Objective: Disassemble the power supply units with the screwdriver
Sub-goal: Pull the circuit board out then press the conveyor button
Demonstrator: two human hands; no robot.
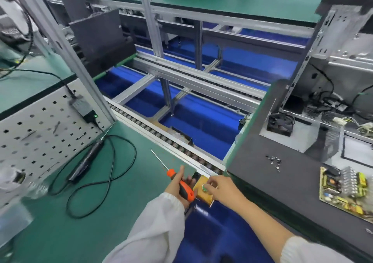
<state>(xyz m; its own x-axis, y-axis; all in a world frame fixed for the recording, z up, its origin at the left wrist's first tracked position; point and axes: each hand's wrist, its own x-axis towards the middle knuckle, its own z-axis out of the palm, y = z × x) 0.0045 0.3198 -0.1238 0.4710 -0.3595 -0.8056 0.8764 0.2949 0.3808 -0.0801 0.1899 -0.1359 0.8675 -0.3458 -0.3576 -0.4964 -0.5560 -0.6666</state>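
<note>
My left hand (179, 186) grips an orange-and-black screwdriver (182, 184) by the handle, its thin shaft pointing up and left over the green mat (101, 222). My right hand (222, 188) reaches to a small yellow-brown board (203, 194) at the conveyor edge, fingertips at a green round part (205, 187) on it. Whether the fingers pinch that part is unclear. On the dark mat at right lie a removed circuit board (343, 190), a heap of loose screws (274, 160) and an opened metal power supply case (331, 141) with a black fan (281, 124).
An electric screwdriver (86, 159) with a looping black cable lies on the green mat beside a white pegboard (34, 133). A roller conveyor rail (165, 139) runs diagonally, with blue bins (201, 129) below. A grey computer chassis (341, 56) stands at the right.
</note>
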